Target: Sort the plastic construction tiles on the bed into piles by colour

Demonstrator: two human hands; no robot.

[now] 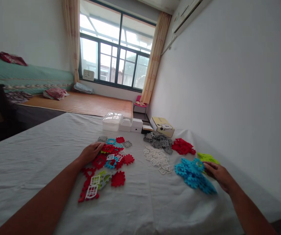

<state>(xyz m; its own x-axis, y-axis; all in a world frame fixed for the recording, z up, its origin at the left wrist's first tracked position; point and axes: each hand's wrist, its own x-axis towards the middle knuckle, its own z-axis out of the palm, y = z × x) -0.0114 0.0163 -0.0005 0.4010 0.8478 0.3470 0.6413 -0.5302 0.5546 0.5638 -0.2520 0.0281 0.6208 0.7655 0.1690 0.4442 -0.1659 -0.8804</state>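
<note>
My left hand (92, 152) is at the left edge of a mixed pile, its fingers closed on the rim of a red toothed plastic building piece (108, 148). Around it lie red, blue, green and grey pieces, among them white window-shaped pieces (91, 192) and a red square tile (118, 179). Over on the right, my right hand (219, 174) pinches a blue toothed building piece (198, 165) with an opening in its middle. That piece is at the top of a heap of blue pieces (196, 181).
Sorted heaps lie nearby: grey pieces (158, 141), red pieces (183, 146), white window pieces (156, 157) and green pieces (208, 158). Along the far edge stand a clear plastic container (112, 121), small white boxes (136, 125) and a yellow box (163, 126). A wall (228, 98) bounds the right.
</note>
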